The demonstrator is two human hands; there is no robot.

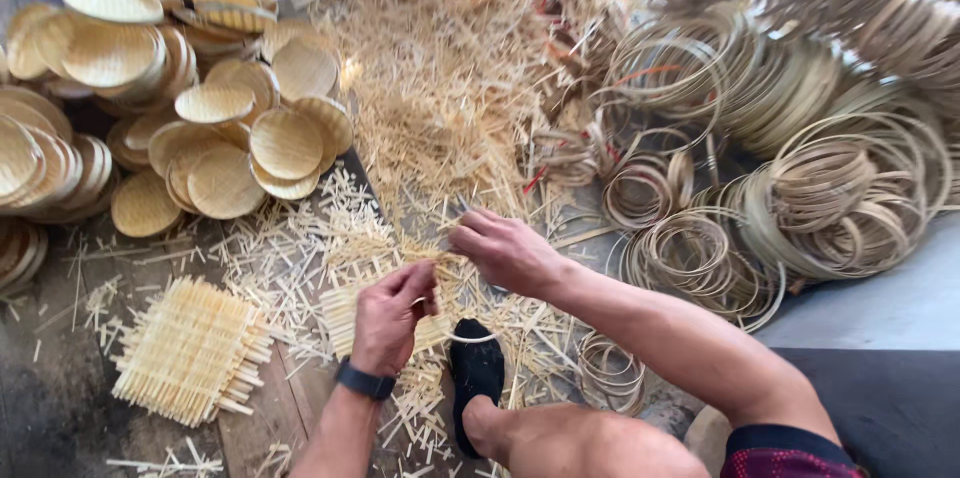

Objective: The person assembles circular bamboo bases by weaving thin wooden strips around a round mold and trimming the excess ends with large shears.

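Observation:
My left hand, with a dark band on its wrist, is closed on thin bamboo strips of a small woven mat lying on the floor. My right hand reaches in from the right and pinches strips just above the left hand's fingers. The two hands almost touch. My foot in a black sock rests right below the hands, pressing on the mat's edge. A finished square woven mat lies to the left.
Stacks of round woven bamboo trays fill the upper left. A big heap of loose bamboo slivers lies ahead. Coiled bamboo hoops pile up at the right. Short offcuts litter the wooden floor.

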